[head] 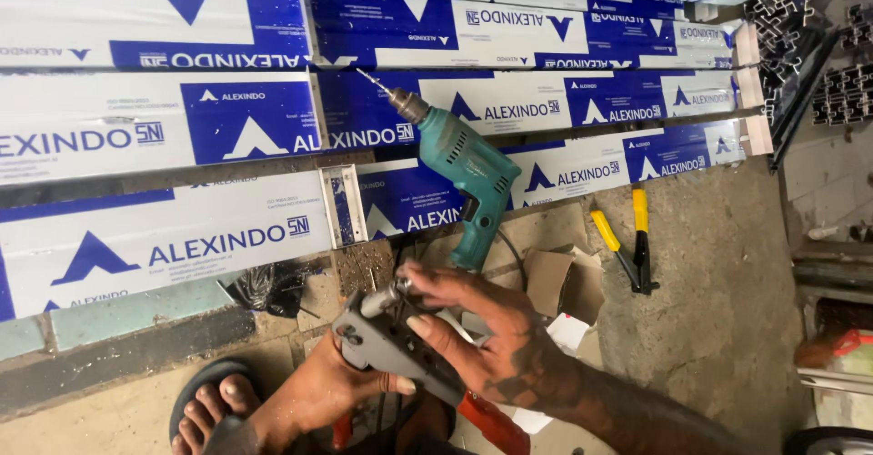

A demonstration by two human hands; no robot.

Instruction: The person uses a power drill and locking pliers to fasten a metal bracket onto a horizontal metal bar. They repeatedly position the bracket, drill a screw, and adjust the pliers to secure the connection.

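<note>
Gripping grey rivet gun (391, 337), both hands (491, 341) closed.

Concrete floor (718, 300): wrapped blue-white aluminium profiles (164, 119) across upper frame, teal drill (468, 178) lying on them at centre, yellow-handled snips (627, 246) right of centre, cardboard scraps (564, 282) beside, metal shavings (364, 264) lower centre.

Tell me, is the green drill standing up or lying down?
Lying down. The teal electric drill rests on its side across the blue-and-white wrapped profiles, bit pointing up-left, handle toward the hands. Nobody holds it.
</note>
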